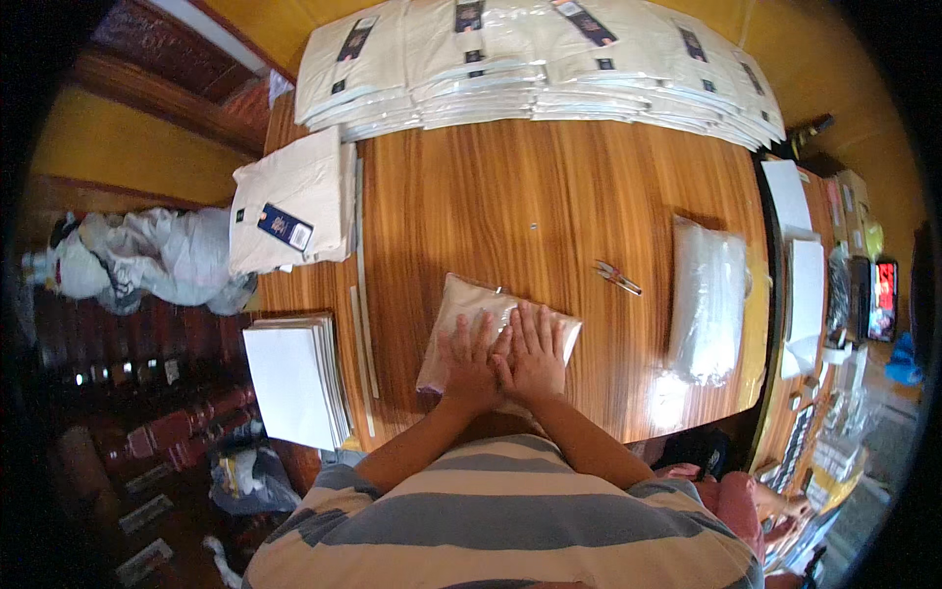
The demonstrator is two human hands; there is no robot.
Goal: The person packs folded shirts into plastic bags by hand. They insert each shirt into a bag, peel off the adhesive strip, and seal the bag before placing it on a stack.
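At the far left, pale plastic bags [162,260] lay in a heap beside the table [442,206]. On the table's left side, a stack of white sheets [289,383] sat nearer the person, and a pile of folded beige clothes [283,191] with a dark tag [286,227] on top lay beyond it. Thin pale strips [361,236] ran alongside both.

The beige package [471,296], folded cloth in clear plastic, lay slightly turned on the table, near the person's body. The left hand [471,365] pressed flat on it, fingers a little apart; the right hand [535,358] lay flat just beside, its fingers also slightly spread. Along the far edge stood a row of wrapped beige stacks [510,74] with dark tags. Further right lay small snips [618,278], then a pile of clear plastic sleeves [708,299]. Past the table, a lit phone [883,299] stood at the far right, and another person's arm [788,512] showed below.
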